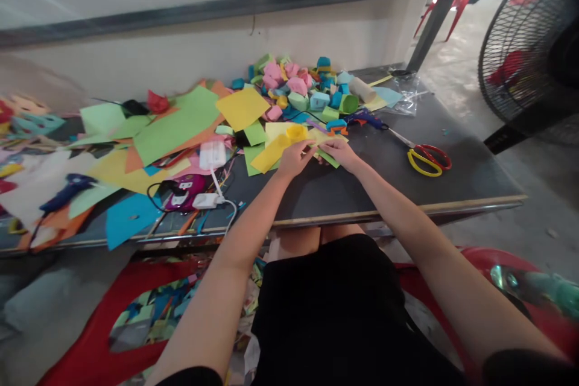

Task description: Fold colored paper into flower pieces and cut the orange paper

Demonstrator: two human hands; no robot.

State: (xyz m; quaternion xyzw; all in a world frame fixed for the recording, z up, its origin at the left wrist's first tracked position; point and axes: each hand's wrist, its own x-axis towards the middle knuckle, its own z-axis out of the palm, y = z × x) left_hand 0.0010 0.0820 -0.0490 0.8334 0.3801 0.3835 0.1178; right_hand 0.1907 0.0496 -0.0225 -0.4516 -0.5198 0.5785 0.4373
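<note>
My left hand [295, 158] and my right hand [340, 151] meet over the dark table [398, 181], fingers pinched together on a strip of yellow-green paper [316, 140] between them. A green paper piece [329, 160] pokes out under my right hand. A yellow paper ring [296, 132] and a yellow sheet [270, 154] lie just beyond my left hand. Behind them sits a pile of several small folded paper boxes [303, 87] in pink, blue and green.
Red-and-yellow scissors [427, 158] lie to the right. A blue glue gun [362, 119] rests behind them. Loose coloured sheets [176, 123], a white charger with cable [212, 157] and another glue gun [67, 188] cover the left. A fan [534, 42] stands at right.
</note>
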